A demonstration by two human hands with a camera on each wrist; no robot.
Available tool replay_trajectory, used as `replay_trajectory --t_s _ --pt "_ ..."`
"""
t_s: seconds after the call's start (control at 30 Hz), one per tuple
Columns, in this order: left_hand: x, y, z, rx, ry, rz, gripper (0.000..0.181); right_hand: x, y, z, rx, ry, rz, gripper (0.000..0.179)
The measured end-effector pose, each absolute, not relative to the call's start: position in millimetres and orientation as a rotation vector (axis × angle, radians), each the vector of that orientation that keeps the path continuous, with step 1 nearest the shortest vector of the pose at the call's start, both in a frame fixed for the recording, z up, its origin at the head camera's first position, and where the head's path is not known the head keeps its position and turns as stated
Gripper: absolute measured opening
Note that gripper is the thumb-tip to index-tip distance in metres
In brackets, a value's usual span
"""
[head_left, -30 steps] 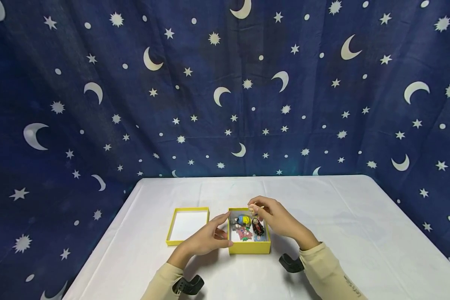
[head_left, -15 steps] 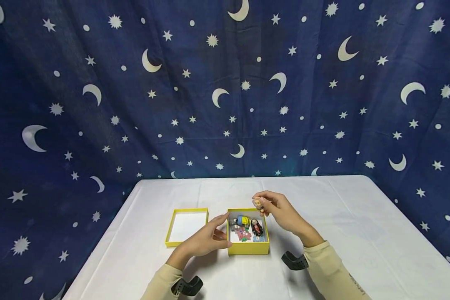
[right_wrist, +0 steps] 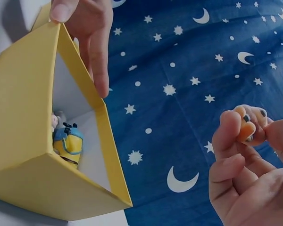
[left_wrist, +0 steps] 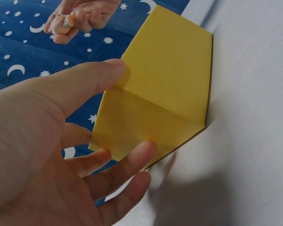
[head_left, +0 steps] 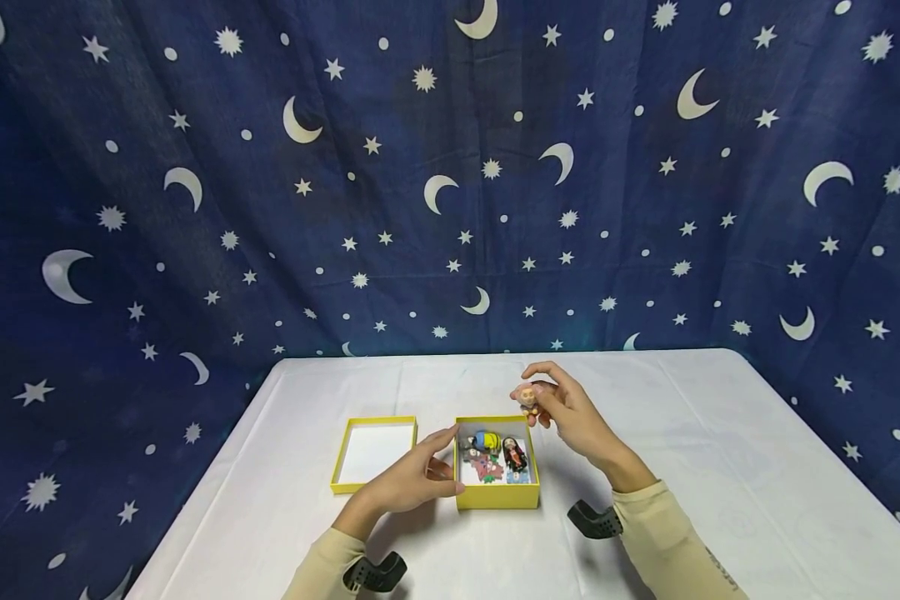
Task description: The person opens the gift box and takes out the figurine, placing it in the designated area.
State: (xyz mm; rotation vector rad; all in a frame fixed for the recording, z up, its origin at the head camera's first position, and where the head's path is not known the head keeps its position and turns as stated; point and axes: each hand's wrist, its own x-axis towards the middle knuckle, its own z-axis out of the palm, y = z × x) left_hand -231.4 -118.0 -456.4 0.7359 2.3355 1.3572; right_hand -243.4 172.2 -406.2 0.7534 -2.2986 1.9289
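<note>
My right hand (head_left: pixel 573 417) pinches a small toy figurine (head_left: pixel 527 398) between thumb and fingers, raised just beyond the back right corner of a yellow box (head_left: pixel 497 497). The figurine has a pale round head, and in the right wrist view its orange feet (right_wrist: pixel 246 132) with dark spots show. My left hand (head_left: pixel 412 475) holds the box at its left side, thumb at the front corner and fingers toward the back one. Inside lie a yellow and blue figurine (head_left: pixel 486 441), a black-haired doll (head_left: pixel 514 455) in dark and red clothes and a pinkish figurine (head_left: pixel 487 468).
The box's lid (head_left: pixel 375 451), yellow-rimmed with a white inside, lies to the left, partly behind my left hand. A white cloth covers the table (head_left: pixel 645 433). A dark blue curtain (head_left: pixel 390 183) with moons and stars hangs behind it.
My right hand has lifted the small figurine out of the box's back right part and moved it up and slightly right. My left hand has stayed at the box.
</note>
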Motion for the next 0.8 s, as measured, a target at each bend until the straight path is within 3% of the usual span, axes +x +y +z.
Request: replay_trajectory --t_s 0.47,0.8 --pt "-230.8 -118.2 -456.8 0.740 2.332 1.356 0.090 -241.6 176.3 -404.0 0.771 -2.349 1.955 0.026" --pt "-231.6 -118.7 -457.7 0.750 2.333 1.366 0.089 -241.2 183.1 -399.2 0.825 -2.323 2.056 0.046"
